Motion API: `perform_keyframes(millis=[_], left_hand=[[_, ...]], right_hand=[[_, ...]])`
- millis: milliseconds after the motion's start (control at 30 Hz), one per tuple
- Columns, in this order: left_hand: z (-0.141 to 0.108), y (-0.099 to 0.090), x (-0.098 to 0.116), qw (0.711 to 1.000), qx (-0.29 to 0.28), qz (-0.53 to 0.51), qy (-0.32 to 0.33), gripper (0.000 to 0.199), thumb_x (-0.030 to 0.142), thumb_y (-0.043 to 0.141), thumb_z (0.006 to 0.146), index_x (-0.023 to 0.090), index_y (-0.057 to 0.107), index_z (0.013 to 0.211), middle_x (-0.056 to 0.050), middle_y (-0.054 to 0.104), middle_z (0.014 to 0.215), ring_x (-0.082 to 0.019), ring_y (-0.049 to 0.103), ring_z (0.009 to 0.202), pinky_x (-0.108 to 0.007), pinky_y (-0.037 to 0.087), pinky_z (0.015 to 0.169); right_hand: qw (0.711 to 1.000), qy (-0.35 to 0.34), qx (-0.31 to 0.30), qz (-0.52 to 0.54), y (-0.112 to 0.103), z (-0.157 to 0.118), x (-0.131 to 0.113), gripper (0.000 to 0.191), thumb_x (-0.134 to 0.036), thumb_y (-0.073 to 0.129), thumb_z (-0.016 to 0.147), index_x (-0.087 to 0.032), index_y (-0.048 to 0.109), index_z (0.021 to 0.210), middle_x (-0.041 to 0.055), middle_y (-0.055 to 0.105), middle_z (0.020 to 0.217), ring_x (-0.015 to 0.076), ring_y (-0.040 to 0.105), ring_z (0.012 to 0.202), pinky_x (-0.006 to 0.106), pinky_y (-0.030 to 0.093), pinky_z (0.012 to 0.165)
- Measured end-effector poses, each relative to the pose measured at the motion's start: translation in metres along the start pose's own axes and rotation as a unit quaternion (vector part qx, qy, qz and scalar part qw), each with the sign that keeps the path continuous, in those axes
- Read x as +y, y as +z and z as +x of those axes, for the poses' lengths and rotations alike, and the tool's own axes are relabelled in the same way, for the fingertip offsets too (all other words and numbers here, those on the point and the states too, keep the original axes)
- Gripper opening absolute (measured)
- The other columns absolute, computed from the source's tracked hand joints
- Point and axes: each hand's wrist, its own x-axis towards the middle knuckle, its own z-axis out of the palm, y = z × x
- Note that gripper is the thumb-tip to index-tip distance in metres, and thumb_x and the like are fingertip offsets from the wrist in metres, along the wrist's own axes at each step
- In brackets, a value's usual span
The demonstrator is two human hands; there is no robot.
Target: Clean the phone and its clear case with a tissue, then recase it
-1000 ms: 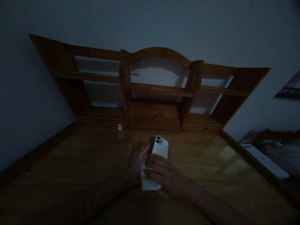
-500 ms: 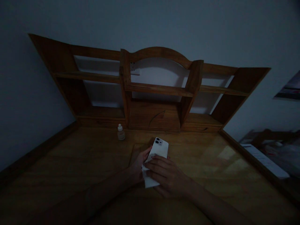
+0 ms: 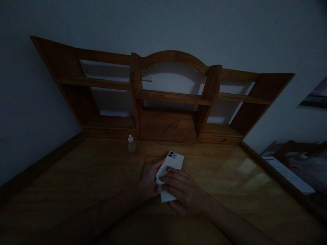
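A white phone (image 3: 175, 162) is tilted over the desk, its back with the camera lenses facing up. My left hand (image 3: 150, 182) is wrapped round its left edge. Across the phone's lower back lie the fingers of my right hand (image 3: 182, 189), pressing a white cloth or tissue (image 3: 166, 196) against it. The cloth's lower end hangs past the phone's bottom. My right thumb is below the cloth. Part of a flat, board-like thing (image 3: 146, 166) shows on the desk beneath my hands.
A small bottle with a white cap (image 3: 131, 146) stands left of the phone. Behind the desk top (image 3: 217, 170) rises a wooden shelf unit (image 3: 168, 98) with drawers. At the right, beyond the desk's raised edge, lies a white flat object (image 3: 288, 175).
My right hand has shifted slightly right with the cloth, and the phone's top has dipped slightly. My left hand keeps its hold.
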Motion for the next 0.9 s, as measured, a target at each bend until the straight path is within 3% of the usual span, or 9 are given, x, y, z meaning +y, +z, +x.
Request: perform_keyframes(millis=[200,333,500,733,900], left_hand=[[-0.001,0.006,0.001,1.000,-0.008,-0.017,-0.014,0.033,0.034,0.049,0.091,0.012,0.056,0.068,0.000,0.053,0.052,-0.010,0.050,0.042,-0.019,0.038,0.039],[0.001,0.005,0.000,0.999,-0.020,-0.032,-0.004,0.029,0.034,0.050,0.091,0.012,0.057,0.073,0.000,0.056,0.057,-0.011,0.054,0.049,-0.022,0.043,0.048],[0.001,0.008,-0.002,0.999,-0.023,-0.042,0.010,0.029,0.032,0.047,0.092,0.011,0.059,0.077,-0.002,0.060,0.064,-0.013,0.058,0.056,-0.026,0.047,0.058],[-0.003,0.009,0.001,0.997,0.071,0.003,0.025,0.022,0.031,0.052,0.090,0.013,0.060,0.079,-0.003,0.063,0.065,-0.015,0.061,0.058,-0.026,0.049,0.061],[0.002,-0.002,0.003,0.998,0.053,0.007,0.036,0.023,0.033,0.054,0.089,0.013,0.060,0.080,-0.001,0.063,0.065,-0.012,0.060,0.056,-0.021,0.047,0.057]], right_hand=[[0.996,0.054,0.029,0.069,-0.001,0.004,-0.003,0.037,-0.016,0.055,0.076,-0.016,0.058,0.112,0.0098,0.062,0.120,0.0263,0.051,0.117,0.044,0.039,0.104],[0.984,0.088,0.078,0.136,-0.003,0.008,-0.003,0.037,-0.011,0.054,0.072,-0.019,0.059,0.108,0.0093,0.061,0.116,0.0250,0.051,0.116,0.044,0.043,0.098],[0.968,0.095,0.127,0.196,-0.005,0.011,-0.002,0.024,-0.009,0.052,0.073,-0.019,0.061,0.093,0.0095,0.061,0.110,0.0256,0.052,0.113,0.047,0.042,0.098],[0.975,0.101,0.076,0.185,-0.003,0.008,0.000,0.036,-0.008,0.054,0.076,-0.018,0.061,0.110,0.0102,0.053,0.129,0.0254,0.044,0.125,0.047,0.037,0.105],[0.988,0.108,-0.003,0.109,-0.002,0.005,0.000,0.037,-0.017,0.052,0.086,-0.020,0.059,0.122,0.0075,0.041,0.145,0.0246,0.030,0.137,0.047,0.030,0.111]])
